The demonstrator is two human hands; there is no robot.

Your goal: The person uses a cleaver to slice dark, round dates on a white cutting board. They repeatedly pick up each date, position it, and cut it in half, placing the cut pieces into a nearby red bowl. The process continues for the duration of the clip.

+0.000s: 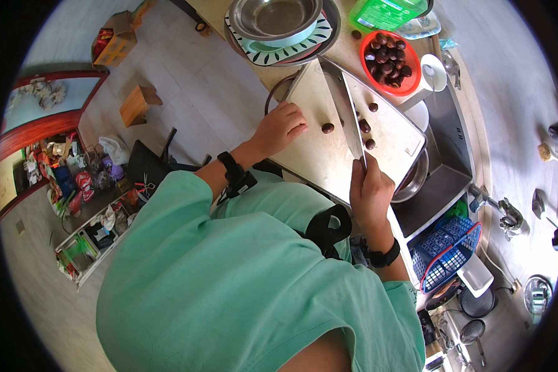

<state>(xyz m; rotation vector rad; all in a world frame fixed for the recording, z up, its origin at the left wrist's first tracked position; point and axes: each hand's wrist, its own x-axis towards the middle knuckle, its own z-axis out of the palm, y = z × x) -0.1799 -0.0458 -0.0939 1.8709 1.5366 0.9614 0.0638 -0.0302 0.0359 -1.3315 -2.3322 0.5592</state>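
Observation:
My right hand grips the handle end of a large kitchen knife. Its broad blade stretches away from me across a white cutting board. My left hand hovers by the board's left edge, fingers curled, with nothing visible in them. A dark brown chestnut lies between that hand and the blade, apart from both. Right of the blade are more chestnuts, including one chestnut close to the steel and another chestnut farther off. The blade partly hides others.
Beyond the board, a red plastic basket holds many chestnuts, beside a white bowl. Stacked metal basins stand at the far left of the counter. To the right are a sink, a faucet and a blue basket.

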